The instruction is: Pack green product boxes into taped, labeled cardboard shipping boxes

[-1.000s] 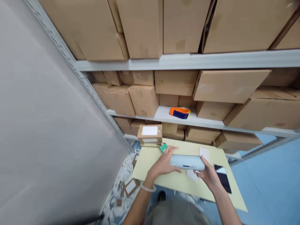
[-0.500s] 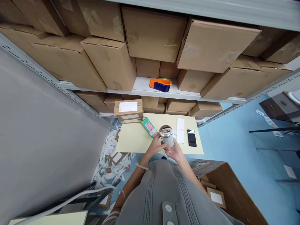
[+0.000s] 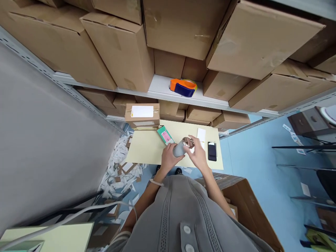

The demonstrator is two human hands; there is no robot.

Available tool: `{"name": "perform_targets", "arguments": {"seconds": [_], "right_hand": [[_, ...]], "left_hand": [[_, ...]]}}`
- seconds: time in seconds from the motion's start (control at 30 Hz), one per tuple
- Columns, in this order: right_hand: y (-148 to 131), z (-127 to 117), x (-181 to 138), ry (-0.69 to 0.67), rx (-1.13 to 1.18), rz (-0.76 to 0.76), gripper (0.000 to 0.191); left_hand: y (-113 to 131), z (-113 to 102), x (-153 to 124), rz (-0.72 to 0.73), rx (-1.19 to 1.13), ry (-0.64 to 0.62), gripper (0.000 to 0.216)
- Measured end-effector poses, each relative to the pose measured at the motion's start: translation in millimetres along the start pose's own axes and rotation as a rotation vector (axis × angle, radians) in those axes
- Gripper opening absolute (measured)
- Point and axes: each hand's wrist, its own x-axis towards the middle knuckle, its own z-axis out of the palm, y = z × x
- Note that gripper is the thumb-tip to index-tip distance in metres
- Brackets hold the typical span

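Note:
A light grey tumbler (image 3: 179, 149) with a shiny metallic lid (image 3: 188, 141) is tilted above the near side of the table, its lid towards the right. My left hand (image 3: 168, 158) is wrapped round the lower body. The fingers of my right hand (image 3: 198, 155) close on the lid end, thumb at the near side and fingertips over the far rim. Just behind my left hand lies a green and pink box (image 3: 166, 135). A white paper strip (image 3: 201, 134) is beyond my right hand, partly covered by it.
A pale yellow table (image 3: 141, 150) holds a black phone (image 3: 212, 151) at right and a labelled carton (image 3: 142, 115) at back left. Shelves of cartons rise behind, with an orange and blue tape dispenser (image 3: 183, 87). An open carton (image 3: 252, 210) stands at my right; paper scraps (image 3: 118, 182) litter the floor.
The tumbler has tipped from nearly upright to leaning right and moved slightly left. My right hand has gone from its lower body up to the lid. The view has shifted too.

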Motion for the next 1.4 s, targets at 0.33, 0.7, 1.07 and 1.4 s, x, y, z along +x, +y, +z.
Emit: {"name": "perform_targets", "arguments": {"seconds": [0.33, 0.7, 1.07, 1.4], "right_hand": [[47.8, 34.0, -24.7, 0.042, 0.097, 0.204, 0.058], [88.3, 9.4, -51.1, 0.084, 0.118, 0.289, 0.058], [61.9, -15.8, -36.6, 0.229, 0.102, 0.151, 0.059], [26.3, -7.4, -12.5, 0.172, 0.311, 0.109, 0.060]], "left_hand": [[-51.8, -20.8, 44.1, 0.217, 0.017, -0.321, 0.042], [-105.6, -15.9, 135.1, -0.225, 0.566, -0.006, 0.028], [-71.1, 18.9, 86.0, 0.197, 0.387, -0.065, 0.016], [-73.2, 41.3, 27.7, 0.148, 0.192, -0.053, 0.037]]}}
